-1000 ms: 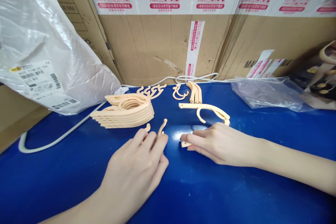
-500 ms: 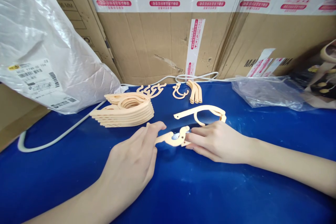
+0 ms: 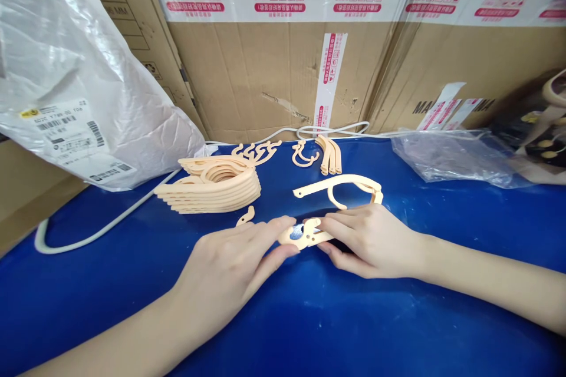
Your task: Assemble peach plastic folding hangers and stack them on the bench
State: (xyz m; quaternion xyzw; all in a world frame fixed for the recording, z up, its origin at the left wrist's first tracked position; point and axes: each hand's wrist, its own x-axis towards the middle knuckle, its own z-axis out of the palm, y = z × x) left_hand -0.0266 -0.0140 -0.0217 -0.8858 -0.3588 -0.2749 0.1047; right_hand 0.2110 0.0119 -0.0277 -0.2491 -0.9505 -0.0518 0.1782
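Note:
My left hand is closed in a pinch on a cream plastic hanger hook. A curved cream tip sticks out behind its knuckles; whether it belongs to the same hook is hidden. Closed on a folding hanger is my right hand. One long arm and a curved inner part of that hanger show beyond the fingers, and a short flat end pokes out at the fingertips. Hook and flat end overlap between both hands; the exact joint is partly covered by fingers.
A stack of cream folding hangers lies at left. Behind are several loose hooks, another hook and curved arm pieces. A white plastic bag, cardboard boxes, a white cable and clear plastic border the blue table.
My left hand has moved right, bringing the hook against the hanger's flat end, and its thumb now presses the hook from below. My right hand has stayed nearly still.

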